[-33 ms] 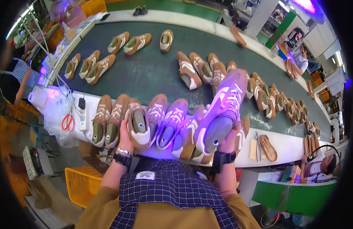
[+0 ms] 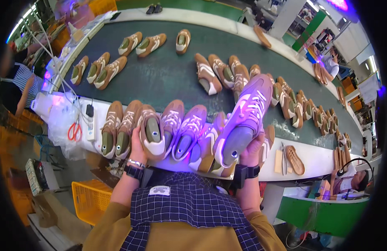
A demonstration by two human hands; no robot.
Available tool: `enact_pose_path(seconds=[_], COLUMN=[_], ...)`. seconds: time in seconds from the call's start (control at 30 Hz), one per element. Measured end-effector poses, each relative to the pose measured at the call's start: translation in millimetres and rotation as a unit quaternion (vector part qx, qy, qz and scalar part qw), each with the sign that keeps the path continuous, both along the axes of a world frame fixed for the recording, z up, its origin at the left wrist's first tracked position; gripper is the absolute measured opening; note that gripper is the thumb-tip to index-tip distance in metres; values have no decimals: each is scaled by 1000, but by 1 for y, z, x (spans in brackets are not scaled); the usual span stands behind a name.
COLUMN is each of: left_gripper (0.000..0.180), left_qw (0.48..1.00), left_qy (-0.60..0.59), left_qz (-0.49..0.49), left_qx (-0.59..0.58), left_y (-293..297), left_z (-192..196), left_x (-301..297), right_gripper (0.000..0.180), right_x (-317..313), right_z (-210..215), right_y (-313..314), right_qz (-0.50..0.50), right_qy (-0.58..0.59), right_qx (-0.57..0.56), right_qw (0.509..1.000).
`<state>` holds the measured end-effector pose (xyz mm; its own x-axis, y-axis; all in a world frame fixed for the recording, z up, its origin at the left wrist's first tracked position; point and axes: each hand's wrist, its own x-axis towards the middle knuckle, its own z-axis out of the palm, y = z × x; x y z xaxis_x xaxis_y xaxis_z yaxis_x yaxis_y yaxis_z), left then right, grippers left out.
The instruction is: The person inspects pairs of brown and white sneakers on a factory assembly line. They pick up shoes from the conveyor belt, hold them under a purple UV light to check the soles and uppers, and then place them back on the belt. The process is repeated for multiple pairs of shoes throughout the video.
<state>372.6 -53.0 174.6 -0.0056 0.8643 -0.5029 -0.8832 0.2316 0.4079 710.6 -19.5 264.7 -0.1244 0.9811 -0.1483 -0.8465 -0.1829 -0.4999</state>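
"Since the right hand [image 2: 252,151] is busy, what is it holding?"

"It's grasping a brown-and-white lace-up sneaker [image 2: 251,106] by the heel end, tilted above the white counter [image 2: 317,161], toe toward the dark green belt [image 2: 168,79]. A grey shoe last [image 2: 235,142] fills its opening."

"And the left hand [image 2: 137,143]?"

"Curled round the side of a second sneaker [image 2: 153,144] near the counter's near edge, also with a last inside. Whether that one is lifted clear, I can't tell."

"What's between the hands?"

"Violet-lit sneakers [image 2: 189,129], side by side. Left of the left hand, two more sneakers [image 2: 112,121] stand with heels toward the counter's near edge."

"Farther out?"

"Toward the counter's right end, a tan shoe sole [image 2: 294,160] lies beside a slim metal tool [image 2: 284,161]. At its left end, red-handled scissors [image 2: 74,129] show near a white power strip [image 2: 91,129]. Beyond its far edge, more sneakers [image 2: 151,45] stand on the belt."
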Motion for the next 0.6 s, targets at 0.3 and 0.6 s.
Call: enact_pose_path(seconds=[0.3, 0.6], left_gripper=[51, 45], left_qw=[999, 992], left_qy=[-15, 117], left_qz=[-46, -47], left_qx=[1, 16], left_y=[3, 4], left_z=[38, 82], left_x=[-6, -51], right_gripper=[51, 85], right_x=[26, 59], right_z=[-13, -25], right_y=[-45, -56], right_qz=[-33, -57], right_qy=[-133, -128], right_qx=[-39, -87], right_qw=[990, 986])
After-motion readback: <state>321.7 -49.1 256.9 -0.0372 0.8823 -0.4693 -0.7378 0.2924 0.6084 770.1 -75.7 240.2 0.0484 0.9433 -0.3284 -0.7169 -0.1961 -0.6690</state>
